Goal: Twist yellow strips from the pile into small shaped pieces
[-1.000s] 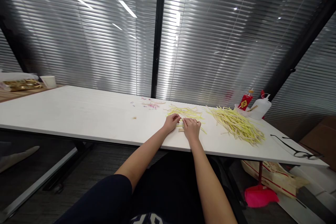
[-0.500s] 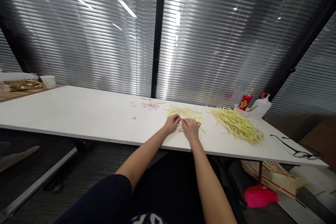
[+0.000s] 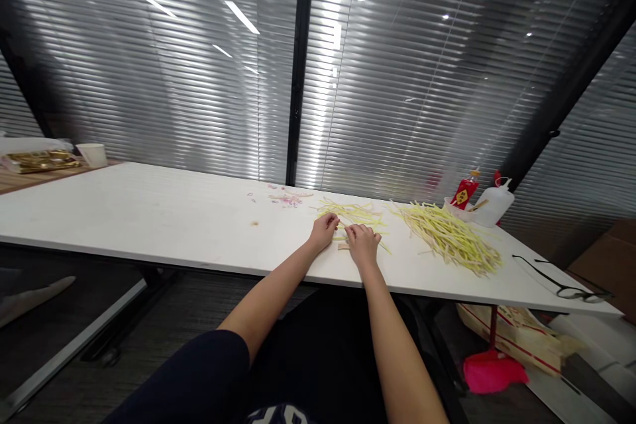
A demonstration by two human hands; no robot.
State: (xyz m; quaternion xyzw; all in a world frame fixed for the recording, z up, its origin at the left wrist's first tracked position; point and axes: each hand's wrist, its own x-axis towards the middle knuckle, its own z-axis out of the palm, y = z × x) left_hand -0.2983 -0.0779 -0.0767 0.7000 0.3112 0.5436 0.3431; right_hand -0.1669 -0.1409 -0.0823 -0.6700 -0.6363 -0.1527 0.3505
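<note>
My left hand (image 3: 324,230) is closed in a pinch over the white table (image 3: 173,212). Just to its right, my right hand (image 3: 363,242) pinches too. A thin pale strip (image 3: 342,221) spans the short gap between both sets of fingertips; its exact kind is too small to make out. Behind the hands lies a loose spread of thin yellow strands (image 3: 355,210), partly covered by my fingers. A small tan piece (image 3: 343,247) rests on the table below, between my wrists.
To the right is a larger heap of yellow strands (image 3: 450,238). Behind it stand a red-labelled bottle (image 3: 464,192) and a white squeeze bottle (image 3: 493,204). Glasses (image 3: 569,290) lie at the right edge. Small pink and red bits (image 3: 289,199) are scattered at the back. A paper cup (image 3: 92,155) stands far left.
My hands have moved slightly apart, left hand a little left and up, right hand a little right. More of the thin pale strip shows between them.
</note>
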